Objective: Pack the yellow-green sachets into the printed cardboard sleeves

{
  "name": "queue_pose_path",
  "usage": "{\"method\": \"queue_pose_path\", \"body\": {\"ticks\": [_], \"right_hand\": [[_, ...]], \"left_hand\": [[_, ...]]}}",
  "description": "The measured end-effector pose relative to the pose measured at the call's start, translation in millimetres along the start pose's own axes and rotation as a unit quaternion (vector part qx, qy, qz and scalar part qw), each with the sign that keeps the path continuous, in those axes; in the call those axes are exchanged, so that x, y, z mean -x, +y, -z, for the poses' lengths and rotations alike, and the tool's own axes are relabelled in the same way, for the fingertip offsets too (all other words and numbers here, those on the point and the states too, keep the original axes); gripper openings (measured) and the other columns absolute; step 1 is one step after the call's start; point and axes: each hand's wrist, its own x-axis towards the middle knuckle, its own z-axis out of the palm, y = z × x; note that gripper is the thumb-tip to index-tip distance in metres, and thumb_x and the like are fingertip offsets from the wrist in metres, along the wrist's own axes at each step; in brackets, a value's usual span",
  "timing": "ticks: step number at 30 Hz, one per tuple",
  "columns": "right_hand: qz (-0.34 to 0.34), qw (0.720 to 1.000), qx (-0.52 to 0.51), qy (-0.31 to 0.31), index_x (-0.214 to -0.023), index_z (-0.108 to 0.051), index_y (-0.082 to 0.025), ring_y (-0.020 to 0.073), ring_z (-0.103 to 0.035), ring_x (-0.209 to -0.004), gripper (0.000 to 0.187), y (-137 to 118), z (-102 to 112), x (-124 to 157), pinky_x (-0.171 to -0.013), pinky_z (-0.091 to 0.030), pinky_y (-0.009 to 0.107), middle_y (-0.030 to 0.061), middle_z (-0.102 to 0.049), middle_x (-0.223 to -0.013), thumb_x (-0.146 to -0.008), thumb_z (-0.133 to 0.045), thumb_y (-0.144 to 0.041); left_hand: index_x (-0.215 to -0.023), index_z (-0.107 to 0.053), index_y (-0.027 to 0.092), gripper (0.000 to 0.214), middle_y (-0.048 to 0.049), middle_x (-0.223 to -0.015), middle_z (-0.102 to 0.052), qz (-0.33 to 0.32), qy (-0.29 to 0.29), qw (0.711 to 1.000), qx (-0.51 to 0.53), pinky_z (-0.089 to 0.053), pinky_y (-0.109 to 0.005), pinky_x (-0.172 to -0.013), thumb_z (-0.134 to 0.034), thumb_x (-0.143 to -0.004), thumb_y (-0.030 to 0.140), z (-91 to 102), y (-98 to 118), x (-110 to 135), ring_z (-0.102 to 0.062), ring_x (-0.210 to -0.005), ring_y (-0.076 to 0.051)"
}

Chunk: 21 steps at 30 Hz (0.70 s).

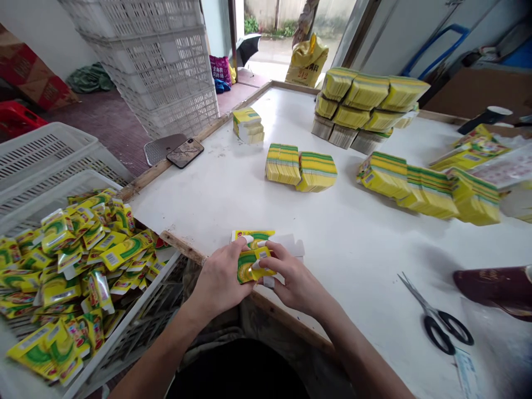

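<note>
Between my two hands, close to the table's near edge, is a small yellow-and-green printed carton [246, 267]. My left hand [222, 272] grips its left side, with the thumb underneath or behind it. My right hand [293, 277] pinches its right end, and white coverings show on several fingertips. Just beyond, another flat carton [260, 235] lies on the white table [199, 205], printed in the same colours and partly hidden by my fingers. White flaps [291, 244] stick out to the right of it.
A white crate [137, 310] full of cartons [83, 249] stands left. Stacked flat cartons [318, 170] sit ahead, with larger stacks [361, 105] behind. A phone [185, 152] lies on the left edge. Scissors [436, 316] and a dark maroon cup [490, 285] are at right.
</note>
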Motion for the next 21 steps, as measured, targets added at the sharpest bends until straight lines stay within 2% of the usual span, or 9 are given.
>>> {"method": "queue_pose_path", "body": {"ticks": [2,4,7,11,15,18,21], "right_hand": [[-0.006,1.000,-0.015,0.006,-0.108,-0.053,-0.022,0.0238,-0.055,-0.111,0.028,0.1,-1.6,-0.7,-0.092,-0.051,0.041,0.0128,-0.045,-0.131,-0.083,-0.057,-0.009],[-0.025,0.998,-0.044,0.041,-0.113,-0.047,-0.023,0.0245,-0.054,-0.111,0.034,0.4,-5.3,-1.5,-0.091,-0.050,0.042,0.0127,-0.048,-0.126,-0.083,-0.058,-0.012],[-0.066,0.990,-0.090,0.090,-0.120,-0.039,-0.023,0.0226,-0.057,-0.098,0.048,-0.4,-11.7,-2.5,-0.084,-0.052,0.040,0.0097,-0.054,-0.114,-0.079,-0.064,-0.017],[-0.100,0.986,-0.078,0.104,-0.115,-0.042,-0.023,0.0211,-0.056,-0.087,0.048,-4.0,-17.7,-3.6,-0.077,-0.052,0.038,0.0073,-0.056,-0.107,-0.075,-0.069,-0.023],[-0.057,0.993,-0.080,0.071,-0.127,-0.037,-0.022,0.0268,-0.055,-0.107,0.059,-4.2,-20.7,-4.5,-0.090,-0.050,0.042,0.0125,-0.052,-0.122,-0.078,-0.068,-0.035],[-0.019,0.995,-0.082,0.046,-0.144,-0.019,-0.018,0.0301,-0.045,-0.128,0.079,-1.9,-18.5,-3.7,-0.101,-0.045,0.043,0.0195,-0.042,-0.140,-0.085,-0.058,-0.054],[-0.003,0.998,0.046,0.050,-0.150,-0.002,-0.011,0.0338,-0.026,-0.142,0.092,-0.3,-13.4,-2.6,-0.109,-0.035,0.051,0.0255,-0.027,-0.151,-0.087,-0.046,-0.063]], "left_hand": [[-0.120,-0.038,0.021,0.066,-0.0084,-0.103,-0.067,-0.007,0.004,1.000,-0.013,-0.055,-0.040,-0.077,-0.075,-0.066,0.026,-0.1,-0.2,-1.1,-0.067,-0.090,-0.029],[-0.119,-0.039,0.019,0.063,-0.0098,-0.103,-0.067,-0.015,0.023,0.999,-0.032,-0.054,-0.041,-0.077,-0.073,-0.067,0.026,-1.0,1.0,-1.7,-0.066,-0.090,-0.029],[-0.119,-0.040,0.018,0.060,-0.0112,-0.103,-0.066,-0.019,0.042,0.998,-0.050,-0.054,-0.041,-0.077,-0.071,-0.069,0.024,-3.1,2.9,-0.6,-0.065,-0.090,-0.029],[-0.119,-0.041,0.017,0.060,-0.0120,-0.104,-0.066,-0.023,0.038,0.998,-0.051,-0.054,-0.042,-0.078,-0.070,-0.067,0.021,-6.0,1.2,6.0,-0.065,-0.090,-0.030],[-0.122,-0.039,0.018,0.064,-0.0123,-0.108,-0.065,0.003,0.040,0.999,-0.024,-0.054,-0.043,-0.082,-0.071,-0.067,0.022,-9.7,0.0,14.4,-0.065,-0.096,-0.030],[-0.124,-0.038,0.020,0.066,-0.0124,-0.113,-0.064,0.022,0.046,0.999,0.020,-0.054,-0.042,-0.086,-0.073,-0.069,0.028,-11.8,-0.6,17.6,-0.064,-0.102,-0.029],[-0.124,-0.040,0.020,0.062,-0.0130,-0.116,-0.063,0.076,0.100,0.990,0.066,-0.053,-0.042,-0.089,-0.072,-0.073,0.035,-8.7,-8.2,16.8,-0.063,-0.105,-0.028]]}}
